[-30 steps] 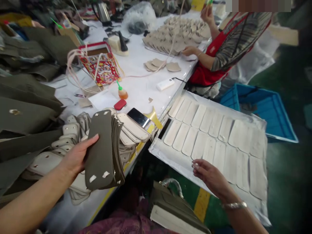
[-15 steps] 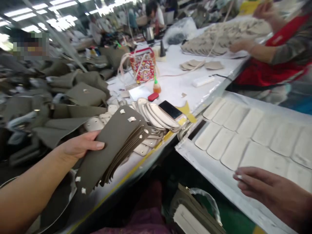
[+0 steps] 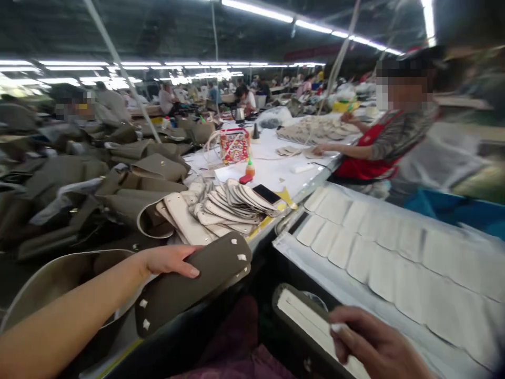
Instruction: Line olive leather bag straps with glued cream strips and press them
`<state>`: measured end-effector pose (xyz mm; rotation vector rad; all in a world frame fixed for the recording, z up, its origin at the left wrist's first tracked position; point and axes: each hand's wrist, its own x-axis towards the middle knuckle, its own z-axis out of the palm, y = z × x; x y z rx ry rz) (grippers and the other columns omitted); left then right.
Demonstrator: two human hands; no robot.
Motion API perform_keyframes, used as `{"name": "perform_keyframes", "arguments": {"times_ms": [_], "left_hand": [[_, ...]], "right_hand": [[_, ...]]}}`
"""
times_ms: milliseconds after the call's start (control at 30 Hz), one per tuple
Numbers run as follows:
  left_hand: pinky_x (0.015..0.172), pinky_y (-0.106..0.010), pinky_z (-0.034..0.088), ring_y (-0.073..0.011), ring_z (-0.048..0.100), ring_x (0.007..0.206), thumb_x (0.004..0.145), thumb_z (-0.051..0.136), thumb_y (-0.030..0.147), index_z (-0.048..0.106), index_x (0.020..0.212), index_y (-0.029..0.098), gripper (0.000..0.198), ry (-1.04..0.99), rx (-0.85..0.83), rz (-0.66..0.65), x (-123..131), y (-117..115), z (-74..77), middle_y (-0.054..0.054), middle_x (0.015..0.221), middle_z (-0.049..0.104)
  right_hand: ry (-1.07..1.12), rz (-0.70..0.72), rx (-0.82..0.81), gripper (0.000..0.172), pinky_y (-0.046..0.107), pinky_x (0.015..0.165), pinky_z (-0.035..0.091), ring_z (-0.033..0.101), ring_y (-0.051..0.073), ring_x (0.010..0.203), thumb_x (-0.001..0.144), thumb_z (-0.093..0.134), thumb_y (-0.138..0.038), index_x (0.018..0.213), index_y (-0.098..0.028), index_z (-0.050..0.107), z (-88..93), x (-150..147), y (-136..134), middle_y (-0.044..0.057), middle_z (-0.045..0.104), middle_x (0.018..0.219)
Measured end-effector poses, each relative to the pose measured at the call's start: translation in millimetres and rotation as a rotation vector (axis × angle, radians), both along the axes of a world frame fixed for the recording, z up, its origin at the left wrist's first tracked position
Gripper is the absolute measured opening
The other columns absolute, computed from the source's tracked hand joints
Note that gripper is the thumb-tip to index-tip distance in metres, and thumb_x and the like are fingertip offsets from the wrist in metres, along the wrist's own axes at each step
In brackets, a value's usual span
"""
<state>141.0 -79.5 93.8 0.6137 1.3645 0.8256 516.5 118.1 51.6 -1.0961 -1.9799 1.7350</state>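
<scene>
light: bright ceiling tubes, glare | blur: right edge smeared | edges: wide-angle stretch

- Stack of olive panels, lower centre: matt, smooth and leather-like, with small pale tabs near the ends.
- Fanned panels, centre: cream backing, matt and faintly fibrous.
- Cream pieces, right: dull, chalky, slightly mottled.
- Sheet under them: white glossy plastic film.
- Phone, centre: glossy black glass.
- Bottle, upper centre: translucent orange plastic.
- Olive bundle, bottom: matt cover, pale papery edge.
</scene>
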Motion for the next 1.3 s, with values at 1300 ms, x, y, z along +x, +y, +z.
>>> {"name": "perform_keyframes", "arguments": {"times_ms": [1300], "left_hand": [[0.092,-0.039,0.044,-0.0296,0.054,0.109,0.058,0.076,0.029,0.052,0.124,0.020,0.071,-0.339,0.017,-0.453,108.7,-16.0,-180.5,-0.008,0.118,0.060]], "right_hand": [[0.244,0.073,-0.394,0.032,0.023,0.057,0.041,0.053,0.011,0.059,0.071,0.068,-0.047,0.078,-0.016,0.060,-85.8,18.7,-104.6,0.000,0.058,0.065]]}}
